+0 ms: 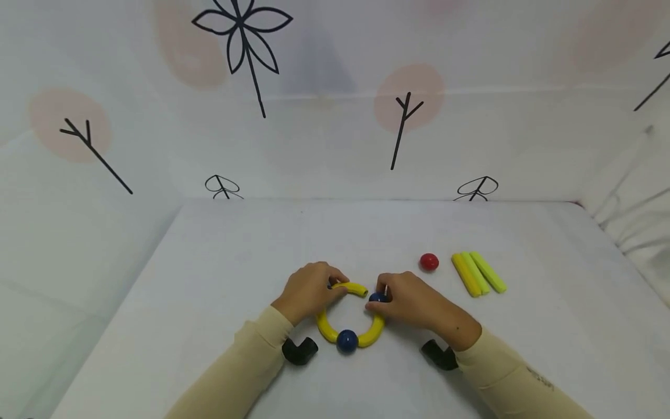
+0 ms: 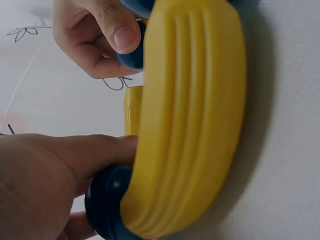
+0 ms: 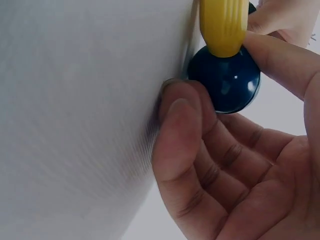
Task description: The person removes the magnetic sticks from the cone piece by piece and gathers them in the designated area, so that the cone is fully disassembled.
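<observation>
Yellow curved rods and blue balls form a ring on the white surface, with a gap at its upper right. My left hand (image 1: 310,293) grips a blue ball (image 2: 107,200) on the ring's left side, its thumb against a yellow rod. The upper curved rod (image 1: 352,288) runs from that ball toward the gap. On the right, my right hand (image 1: 413,299) pinches another blue ball (image 3: 225,82) between thumb and fingers. A yellow curved rod (image 3: 223,25) meets this ball. The ring's near blue ball (image 1: 348,341) lies between two lower curved rods.
A red ball (image 1: 429,262) lies beyond my right hand. Farther right, one yellow stick (image 1: 466,274) and two yellow-green sticks (image 1: 488,272) lie side by side. Black curved pieces (image 1: 300,352) show beside both sleeve cuffs. A patterned white cloth (image 1: 324,145) rises behind the surface.
</observation>
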The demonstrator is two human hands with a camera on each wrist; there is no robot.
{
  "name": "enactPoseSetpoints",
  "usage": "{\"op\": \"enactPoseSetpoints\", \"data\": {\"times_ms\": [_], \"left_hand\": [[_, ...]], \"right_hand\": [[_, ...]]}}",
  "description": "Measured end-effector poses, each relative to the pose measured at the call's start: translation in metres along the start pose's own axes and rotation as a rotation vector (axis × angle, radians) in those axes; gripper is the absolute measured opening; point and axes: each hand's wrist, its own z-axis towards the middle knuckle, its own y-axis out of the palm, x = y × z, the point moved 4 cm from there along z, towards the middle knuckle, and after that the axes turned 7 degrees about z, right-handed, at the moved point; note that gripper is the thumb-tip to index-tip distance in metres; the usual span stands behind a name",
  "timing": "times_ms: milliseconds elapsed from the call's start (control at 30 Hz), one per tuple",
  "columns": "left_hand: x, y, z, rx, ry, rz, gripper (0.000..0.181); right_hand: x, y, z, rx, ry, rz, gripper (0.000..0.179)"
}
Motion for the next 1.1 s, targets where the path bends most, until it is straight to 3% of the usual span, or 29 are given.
{"op": "enactPoseSetpoints", "data": {"times_ms": [233, 467, 667, 767, 867, 1000, 1100], "left_hand": [[0.000, -0.001, -0.001, -0.031, -0.022, 0.010, 0.012], [0.006, -0.002, -0.005, -0.077, -0.008, 0.007, 0.019], [0.011, -0.003, -0.012, -0.092, 0.010, 0.060, 0.024], [0.023, -0.008, -0.009, -0.054, 0.090, 0.143, 0.027], [0.040, -0.009, -0.002, -0.040, 0.220, 0.208, 0.035], [0.062, -0.004, 0.009, -0.108, 0.360, 0.238, 0.039], [0.072, -0.001, 0.017, -0.135, 0.412, 0.263, 0.037]], "right_hand": [[0.005, -0.013, -0.001, 0.026, 0.037, -0.038, 0.034], [0.008, -0.022, -0.003, 0.051, 0.022, -0.060, 0.039], [0.018, -0.017, -0.014, -0.003, 0.114, -0.057, 0.032], [0.023, -0.012, -0.022, -0.043, 0.110, -0.047, 0.028], [0.027, -0.009, -0.027, -0.062, 0.086, -0.027, 0.027], [0.029, -0.011, -0.028, -0.080, 0.040, 0.017, 0.028], [0.030, -0.014, -0.029, -0.091, 0.000, 0.060, 0.030]]}}
